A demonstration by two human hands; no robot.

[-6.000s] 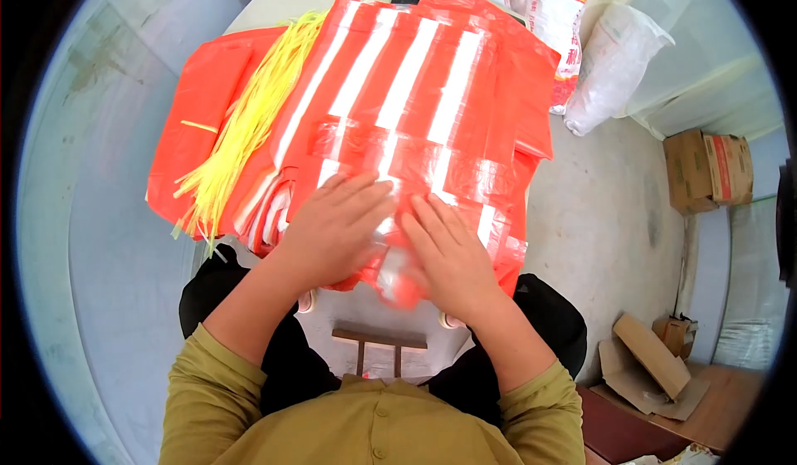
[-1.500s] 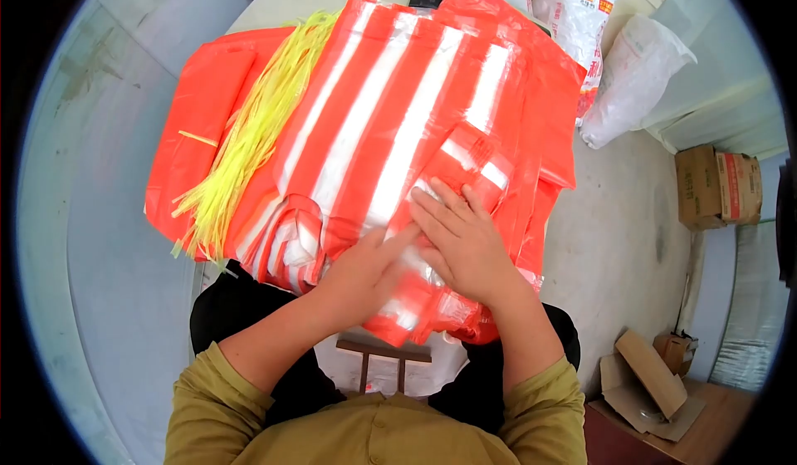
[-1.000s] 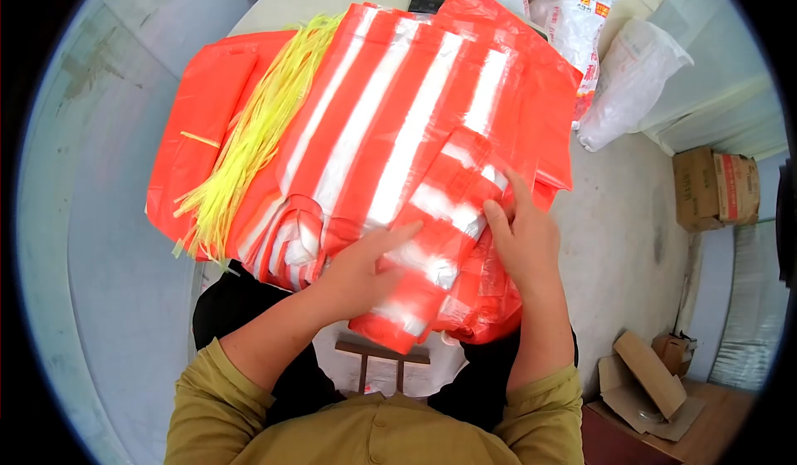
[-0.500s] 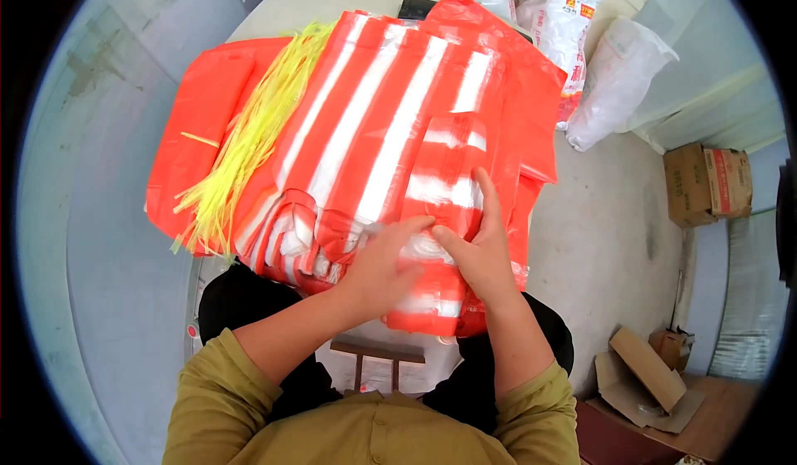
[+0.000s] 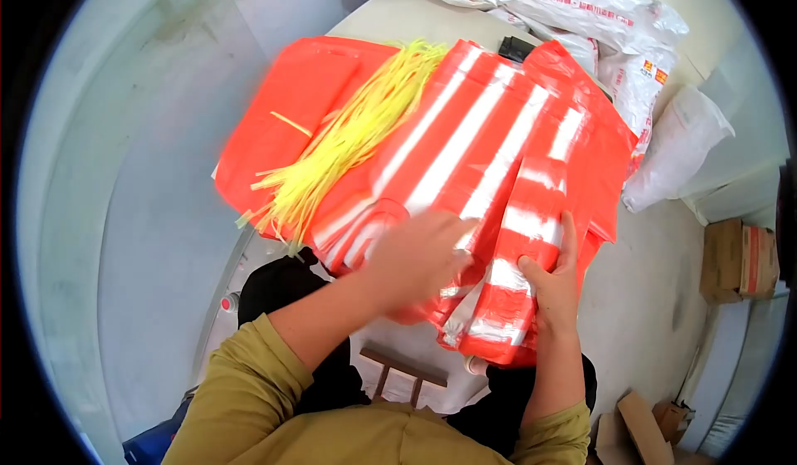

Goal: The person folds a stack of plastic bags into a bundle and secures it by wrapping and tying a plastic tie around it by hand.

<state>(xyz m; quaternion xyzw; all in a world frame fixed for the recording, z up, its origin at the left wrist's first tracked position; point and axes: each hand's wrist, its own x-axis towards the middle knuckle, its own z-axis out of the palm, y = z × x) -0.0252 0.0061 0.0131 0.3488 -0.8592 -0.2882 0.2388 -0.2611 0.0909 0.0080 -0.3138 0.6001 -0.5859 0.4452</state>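
Observation:
Red-and-white striped plastic bags (image 5: 469, 145) lie in a layered pile over the table. A narrow folded striped bundle (image 5: 521, 241) runs along the right part of the pile. My right hand (image 5: 558, 286) holds the right edge of this bundle, thumb on top. Over the pile's front part, left of the bundle, is my left hand (image 5: 423, 257), blurred by motion, its fingers pointing right. Whether it holds anything is unclear. Yellow strips (image 5: 357, 137) lie in a bunch on the left, beside plain red folded plastic (image 5: 286, 116).
White printed sacks (image 5: 581, 4) lie behind the pile, and a white sack (image 5: 677, 149) leans at the right. A small black object (image 5: 516, 48) is on the table (image 5: 407, 17). Cardboard boxes (image 5: 722, 261) stand at the far right. A wooden stool frame (image 5: 403, 367) is below.
The view has shifted, so the pile appears further right and lower. The striped bundle has become a long narrow fold. My left hand has moved left off it, while my right hand stays at its right edge.

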